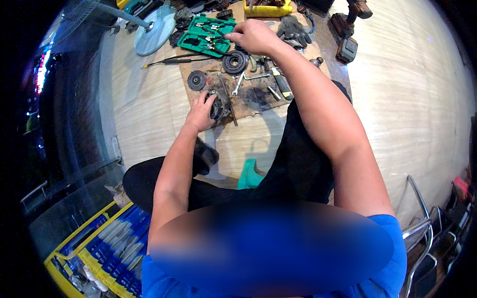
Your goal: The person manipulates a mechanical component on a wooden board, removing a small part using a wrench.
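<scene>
My left hand (201, 111) is closed around a dark metal housing (221, 107) on the stained cardboard (266, 107). My right hand (253, 37) is over the right side of an open green plastic tool case (196, 40) with several pliers in it; its fingertips are closed, and what they hold I cannot make out. Between my hands lie a dark ring-shaped part (234, 61), a small pulley-like disc (197, 80), wrenches (237, 85) and a long thin rod (233, 119). A yellow-and-black handled tool (281, 84) lies beside a short metal socket (274, 94).
Grey gloves (293, 32), a yellow toolbox (267, 8) and a cordless power tool (345, 42) are at the back. A round stand base (146, 42) is at upper left, a tool tray (112, 243) lower left, metal chair frames (417, 228) lower right, and a teal stool (248, 174) below me.
</scene>
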A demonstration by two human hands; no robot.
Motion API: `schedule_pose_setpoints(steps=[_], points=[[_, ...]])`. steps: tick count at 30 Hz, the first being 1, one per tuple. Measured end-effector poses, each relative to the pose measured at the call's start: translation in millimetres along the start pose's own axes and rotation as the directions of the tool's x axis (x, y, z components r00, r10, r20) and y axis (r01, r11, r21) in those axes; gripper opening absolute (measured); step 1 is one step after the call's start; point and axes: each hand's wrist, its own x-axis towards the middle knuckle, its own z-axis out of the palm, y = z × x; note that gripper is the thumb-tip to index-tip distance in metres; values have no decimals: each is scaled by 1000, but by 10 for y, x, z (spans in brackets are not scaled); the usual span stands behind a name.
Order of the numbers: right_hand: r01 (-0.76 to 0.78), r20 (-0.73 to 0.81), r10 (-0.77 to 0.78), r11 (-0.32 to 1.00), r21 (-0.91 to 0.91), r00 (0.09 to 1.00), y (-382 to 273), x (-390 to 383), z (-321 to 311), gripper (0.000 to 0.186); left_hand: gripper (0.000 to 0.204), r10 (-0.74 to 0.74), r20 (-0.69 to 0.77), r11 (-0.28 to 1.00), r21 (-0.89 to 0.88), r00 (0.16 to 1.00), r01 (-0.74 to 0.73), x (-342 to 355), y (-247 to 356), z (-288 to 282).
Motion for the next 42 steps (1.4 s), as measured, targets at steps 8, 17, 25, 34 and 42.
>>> schedule_pose_setpoints(steps=[8,17,25,34,42], points=[[-54,129,56,998,-26,990,-121,-29,-42,40,103,-440,-181,881,-278,880,383,-224,233,188],[-5,175,18,997,-76,984,-44,2,52,42,108,-444,-137,880,-251,885,403,-248,238,194],[-9,98,18,996,-88,995,58,109,251,34,98,-314,204,927,-144,927,346,-217,170,-915],[-78,318,143,975,-210,937,329,143,616,33,77,-70,-435,993,-119,898,19,-870,125,-2424],[70,607,211,911,-405,766,1028,-240,1671,30,75,-150,-87,930,-351,985,111,-822,-295,-2217]])
